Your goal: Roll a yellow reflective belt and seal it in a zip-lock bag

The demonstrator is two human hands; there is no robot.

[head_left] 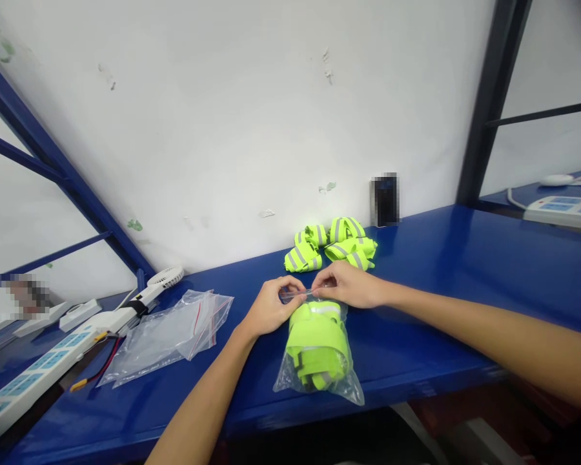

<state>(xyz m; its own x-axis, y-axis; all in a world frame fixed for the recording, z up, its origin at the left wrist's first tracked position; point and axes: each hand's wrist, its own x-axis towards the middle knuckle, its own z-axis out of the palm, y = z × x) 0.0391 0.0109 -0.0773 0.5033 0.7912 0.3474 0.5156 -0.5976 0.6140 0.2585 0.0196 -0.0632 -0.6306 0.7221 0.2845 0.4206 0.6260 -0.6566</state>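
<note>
A clear plastic bag [354,389] lies at the middle of the table's front edge, its mouth toward the back edge and its lower corners close to the front one. Inside it sits a rolled bundle of yellow-green fabric [317,342] with a pale grey stripe showing near the top. The left hand [271,307] has its grip pinching the left part of the bag's mouth between thumb and fingers; the right hand [351,284] pinches the same strip just beside it, the two grips near each other but apart.

Beyond the hands, near the back edge of the blue table [426,278], lie more yellow-green bundles with grey stripes [351,245], grouped in two clusters. To their right, a dark, pixelated object [386,201] stands upright at the back edge by the white wall [242,129].

Toward the left edge, flat clear bags with red lines [164,339] overlap in a loose pile. Next to them are a red and black cable with yellow connectors [109,359], a long white power strip [43,378] and, nearer the back left corner, a small white fan [166,276]
</note>
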